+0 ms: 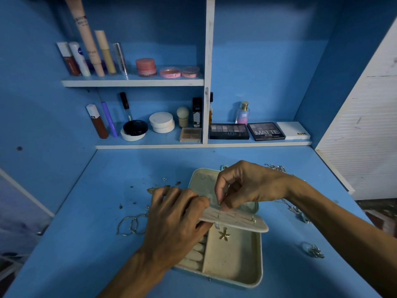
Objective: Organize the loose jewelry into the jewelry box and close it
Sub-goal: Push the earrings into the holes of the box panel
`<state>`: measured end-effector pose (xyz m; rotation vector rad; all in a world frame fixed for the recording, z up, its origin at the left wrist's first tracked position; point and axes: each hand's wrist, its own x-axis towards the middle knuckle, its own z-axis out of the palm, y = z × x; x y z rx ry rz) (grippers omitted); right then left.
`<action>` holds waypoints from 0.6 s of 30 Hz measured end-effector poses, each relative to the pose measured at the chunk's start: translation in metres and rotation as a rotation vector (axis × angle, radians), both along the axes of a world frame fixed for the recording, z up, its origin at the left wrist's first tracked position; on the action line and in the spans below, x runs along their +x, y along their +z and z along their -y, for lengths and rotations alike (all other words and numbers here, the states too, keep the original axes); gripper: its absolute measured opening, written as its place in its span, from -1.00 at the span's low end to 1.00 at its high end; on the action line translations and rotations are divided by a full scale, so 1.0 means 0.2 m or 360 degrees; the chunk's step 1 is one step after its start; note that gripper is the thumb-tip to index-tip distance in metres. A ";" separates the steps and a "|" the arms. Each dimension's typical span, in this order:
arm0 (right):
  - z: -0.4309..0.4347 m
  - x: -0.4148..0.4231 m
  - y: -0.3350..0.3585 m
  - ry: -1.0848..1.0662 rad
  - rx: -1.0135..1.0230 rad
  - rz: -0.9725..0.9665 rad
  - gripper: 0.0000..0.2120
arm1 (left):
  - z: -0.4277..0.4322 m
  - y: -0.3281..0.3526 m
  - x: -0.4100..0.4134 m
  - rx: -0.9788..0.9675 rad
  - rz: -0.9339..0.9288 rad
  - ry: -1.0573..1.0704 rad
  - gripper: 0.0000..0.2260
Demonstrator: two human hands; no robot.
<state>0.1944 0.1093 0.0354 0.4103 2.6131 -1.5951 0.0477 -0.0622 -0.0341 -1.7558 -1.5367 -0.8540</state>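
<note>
Beside box [259, 254]: hoops [131, 225] left, chains [294, 209] right

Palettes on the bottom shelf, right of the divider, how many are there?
3, side by side: the Nudes palette on the left, the Matte palette in the middle, the white palette on the right. None looks hidden.

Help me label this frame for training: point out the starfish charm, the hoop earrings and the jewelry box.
starfish charm [224, 235]: head view, centre of the star.
hoop earrings [134, 224]: head view, where the rings overlap.
jewelry box [261, 262]: head view, right wall of the base.
</note>
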 end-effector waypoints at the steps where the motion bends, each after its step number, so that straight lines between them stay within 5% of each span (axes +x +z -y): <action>1: 0.00 0.00 0.00 0.0009 0.0005 0.0004 -0.85 | 0.00 0.00 0.00 -0.0003 -0.0007 0.0002 -0.84; 18: -0.01 -0.01 0.01 0.0050 0.0009 0.0011 -0.85 | 0.01 0.01 0.00 -0.0017 0.0017 0.0013 -0.82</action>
